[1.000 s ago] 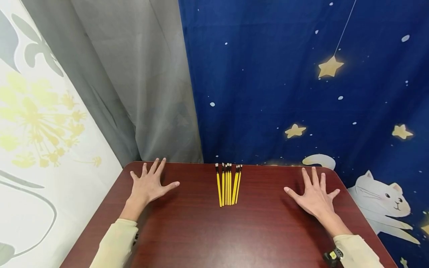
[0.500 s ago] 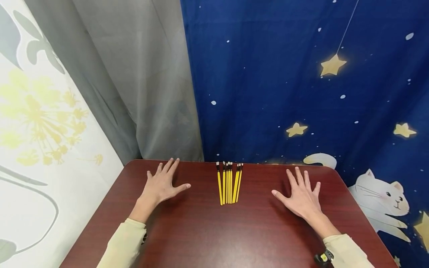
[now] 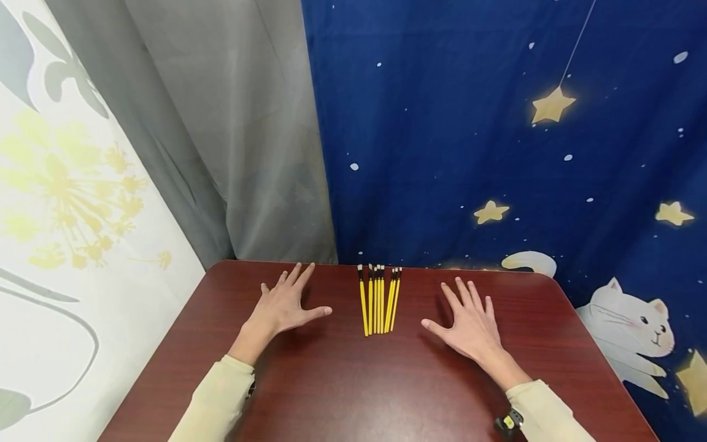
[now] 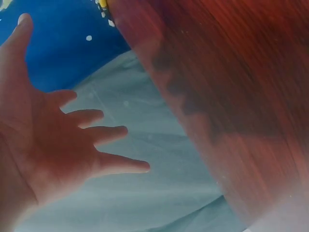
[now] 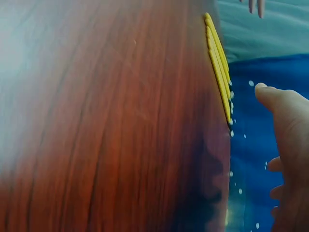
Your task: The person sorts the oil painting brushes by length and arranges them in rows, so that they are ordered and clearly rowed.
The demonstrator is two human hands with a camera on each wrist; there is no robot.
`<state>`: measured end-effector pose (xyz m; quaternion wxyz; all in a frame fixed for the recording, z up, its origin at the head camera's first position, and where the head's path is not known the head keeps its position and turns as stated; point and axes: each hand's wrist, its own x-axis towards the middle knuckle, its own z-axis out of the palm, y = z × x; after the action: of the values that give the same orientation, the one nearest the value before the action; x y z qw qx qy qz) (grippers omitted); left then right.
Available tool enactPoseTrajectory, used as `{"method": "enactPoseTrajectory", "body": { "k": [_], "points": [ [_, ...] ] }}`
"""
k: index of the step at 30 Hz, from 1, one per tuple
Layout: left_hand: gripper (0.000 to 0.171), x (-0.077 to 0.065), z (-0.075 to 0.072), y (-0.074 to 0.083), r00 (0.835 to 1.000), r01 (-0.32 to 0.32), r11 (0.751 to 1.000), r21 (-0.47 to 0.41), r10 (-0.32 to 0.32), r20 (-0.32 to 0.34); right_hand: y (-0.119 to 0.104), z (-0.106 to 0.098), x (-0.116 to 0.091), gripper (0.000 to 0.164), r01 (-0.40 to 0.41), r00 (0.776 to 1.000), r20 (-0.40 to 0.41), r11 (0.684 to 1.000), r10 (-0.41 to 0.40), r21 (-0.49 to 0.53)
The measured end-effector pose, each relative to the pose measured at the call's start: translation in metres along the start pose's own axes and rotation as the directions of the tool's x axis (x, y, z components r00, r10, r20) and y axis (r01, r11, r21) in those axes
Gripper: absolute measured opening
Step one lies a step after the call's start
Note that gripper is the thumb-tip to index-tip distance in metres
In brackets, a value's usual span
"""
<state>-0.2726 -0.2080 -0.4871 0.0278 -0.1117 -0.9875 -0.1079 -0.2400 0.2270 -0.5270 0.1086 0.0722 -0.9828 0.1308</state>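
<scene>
Several paintbrushes (image 3: 379, 304) with yellow handles, dark ferrules and pale tips lie in a row at the table's far edge, bristles pointing away. To their left, my left hand (image 3: 284, 307) hovers with spread fingers over the tabletop; its shadow falls on the wood in the left wrist view. My right hand (image 3: 469, 322) is on the other side, its fingers spread too and its thumb toward the brushes. Neither hand touches or holds anything. In the right wrist view the yellow handles (image 5: 218, 67) show past the thumb.
The brushes lie on a reddish-brown wooden table (image 3: 353, 380) with rounded far corners. Behind it hang a grey curtain (image 3: 265, 153) and a blue curtain (image 3: 420, 135) printed with stars and a white cat. A white patterned curtain (image 3: 83, 215) is at the left.
Both hands have moved inward, the left one rightward and the right one leftward, closer to the brushes. The brushes stay in place on the table; the head view has shifted slightly.
</scene>
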Motion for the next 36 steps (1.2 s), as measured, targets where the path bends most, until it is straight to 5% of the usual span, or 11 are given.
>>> {"method": "enactPoseTrajectory", "body": {
  "k": [12,29,36],
  "points": [
    [0.116,0.014,-0.001,0.013,0.997,-0.082,0.996,-0.038,0.082,0.012,-0.033,0.01,0.022,0.096,0.101,0.995,0.003,0.995,-0.101,0.004],
    [0.071,0.033,0.02,0.038,0.993,-0.109,0.991,-0.073,0.112,0.037,-0.091,0.033,0.042,0.066,0.067,0.997,0.016,0.993,-0.069,0.093],
    [0.045,0.047,0.023,0.058,0.997,-0.059,0.994,-0.096,0.063,0.048,-0.108,0.043,0.056,0.054,0.051,0.999,-0.023,0.988,-0.048,0.143]
  ]
}}
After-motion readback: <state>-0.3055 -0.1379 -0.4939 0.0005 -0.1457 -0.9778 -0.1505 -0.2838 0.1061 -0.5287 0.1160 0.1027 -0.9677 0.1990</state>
